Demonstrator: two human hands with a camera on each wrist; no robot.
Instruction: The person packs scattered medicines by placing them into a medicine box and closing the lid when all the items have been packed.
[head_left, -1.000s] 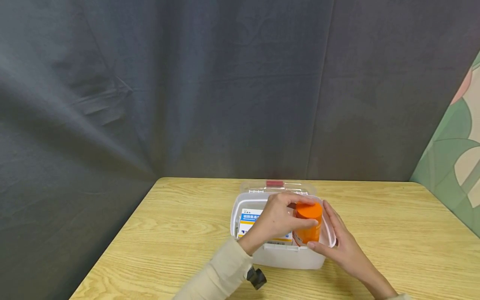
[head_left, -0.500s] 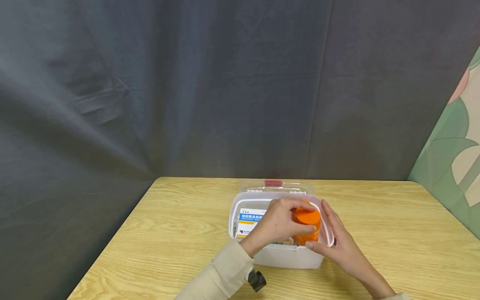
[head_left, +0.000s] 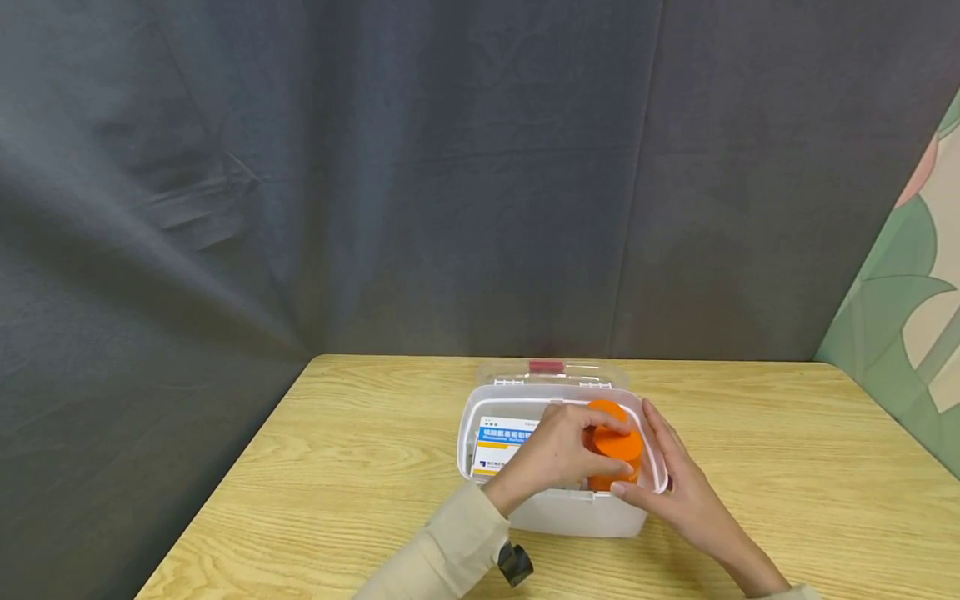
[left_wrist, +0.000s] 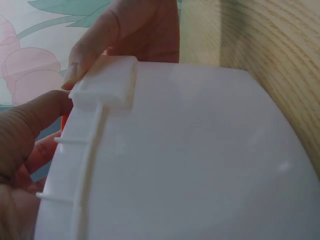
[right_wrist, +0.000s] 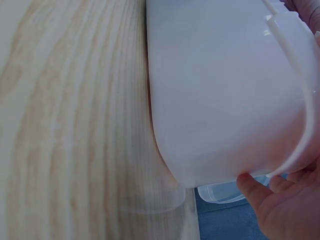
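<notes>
A white plastic box (head_left: 577,517) stands on the table with its lid open behind it. In its right end are two orange bottles, a front one (head_left: 621,446) and a back one (head_left: 606,408) with a round orange top. My left hand (head_left: 551,446) reaches over the front rim and holds the front bottle, thumb on the near side, fingertips between the two tops. My right hand (head_left: 686,492) rests against the box's right corner, thumb at the front rim and straight fingers along the outer side wall. In the left wrist view, the box front hides most of the bottle.
White medicine boxes with blue and yellow bands (head_left: 498,446) fill the box's left part. The clear lid (head_left: 585,371) with a red piece lies toward the table's back edge. Wood-grain table (head_left: 360,467) surrounds the box; a dark curtain (head_left: 465,208) hangs behind.
The front orange bottle has gone down deeper into the box with my left hand on it. The second orange top behind it now shows more. My right hand has stayed at the corner.
</notes>
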